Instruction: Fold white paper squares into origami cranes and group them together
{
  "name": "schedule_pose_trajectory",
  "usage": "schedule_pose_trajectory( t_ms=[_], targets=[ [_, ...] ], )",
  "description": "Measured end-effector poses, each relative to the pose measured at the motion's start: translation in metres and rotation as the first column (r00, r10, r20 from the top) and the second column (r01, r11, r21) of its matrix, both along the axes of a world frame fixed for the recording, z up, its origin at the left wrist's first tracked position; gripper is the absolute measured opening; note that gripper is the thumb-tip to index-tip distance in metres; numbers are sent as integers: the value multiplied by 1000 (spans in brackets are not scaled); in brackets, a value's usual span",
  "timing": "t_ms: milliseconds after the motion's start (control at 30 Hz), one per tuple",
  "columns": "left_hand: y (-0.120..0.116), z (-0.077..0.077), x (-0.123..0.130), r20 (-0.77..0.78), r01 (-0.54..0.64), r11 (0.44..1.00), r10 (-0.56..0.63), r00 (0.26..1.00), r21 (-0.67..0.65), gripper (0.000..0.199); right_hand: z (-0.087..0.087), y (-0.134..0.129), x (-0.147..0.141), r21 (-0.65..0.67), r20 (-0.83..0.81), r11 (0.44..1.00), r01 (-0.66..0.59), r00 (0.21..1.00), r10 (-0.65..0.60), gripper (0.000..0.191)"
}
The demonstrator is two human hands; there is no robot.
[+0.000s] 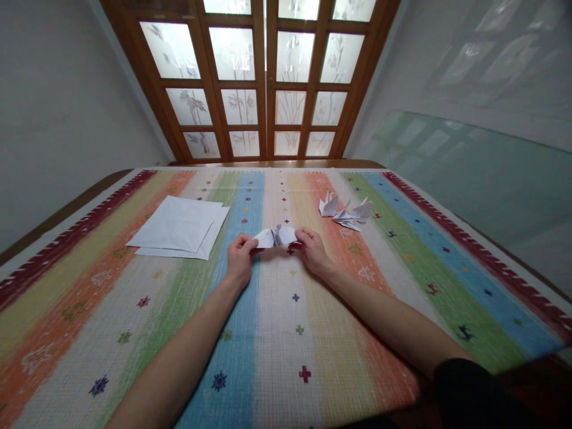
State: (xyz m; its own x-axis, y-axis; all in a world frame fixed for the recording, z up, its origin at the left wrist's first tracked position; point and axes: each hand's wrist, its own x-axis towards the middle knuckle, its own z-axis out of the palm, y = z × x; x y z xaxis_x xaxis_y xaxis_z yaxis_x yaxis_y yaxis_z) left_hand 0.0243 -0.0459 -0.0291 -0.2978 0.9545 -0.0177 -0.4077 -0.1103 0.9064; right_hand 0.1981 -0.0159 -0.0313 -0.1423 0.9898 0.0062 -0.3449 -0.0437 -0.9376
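Note:
A small folded white paper piece [277, 236] is stretched between my two hands, just above the striped tablecloth. Its two ends spread out to the sides like wings, with a narrow greyish fold in the middle. My left hand [240, 257] pinches the left end between thumb and fingers. The right end is pinched by my right hand [313, 250] in the same way. Folded white paper cranes [352, 213] lie in a group beyond my right hand. To the left of my left hand rests a stack of flat white paper sheets [179, 223].
The table wears a colourful striped cloth [277, 357] with small printed figures. Behind its far edge stand wooden doors [267, 83] with frosted panes. A glass panel [482, 173] leans along the wall at the right.

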Motion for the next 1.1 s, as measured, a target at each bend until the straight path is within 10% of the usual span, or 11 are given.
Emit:
schedule_pose_trajectory(
  t_ms=[633, 800, 900, 1100],
  targets=[
    [10, -2, -18, 326, 68, 997, -57, 944, -25, 26, 5, 12, 18, -107, -143, 994, -36, 990, 21, 27],
    [11, -1, -20, -3, -81, 994, 81, 997, -66, 17, 5, 10, 16, -52, 8, 999, -16, 1000, 16, 27],
    [6, 2, -19, -363, -303, 944, 331, 871, 133, 14, 5, 3, 10, -5, 187, 1000, -7, 982, 8, 26],
    [-3, 2, -5, -501, -123, 957, 243, 831, 261, 44, 11, -17, -5, 5, 315, 987, -162, 937, 152, 27]
  ],
)
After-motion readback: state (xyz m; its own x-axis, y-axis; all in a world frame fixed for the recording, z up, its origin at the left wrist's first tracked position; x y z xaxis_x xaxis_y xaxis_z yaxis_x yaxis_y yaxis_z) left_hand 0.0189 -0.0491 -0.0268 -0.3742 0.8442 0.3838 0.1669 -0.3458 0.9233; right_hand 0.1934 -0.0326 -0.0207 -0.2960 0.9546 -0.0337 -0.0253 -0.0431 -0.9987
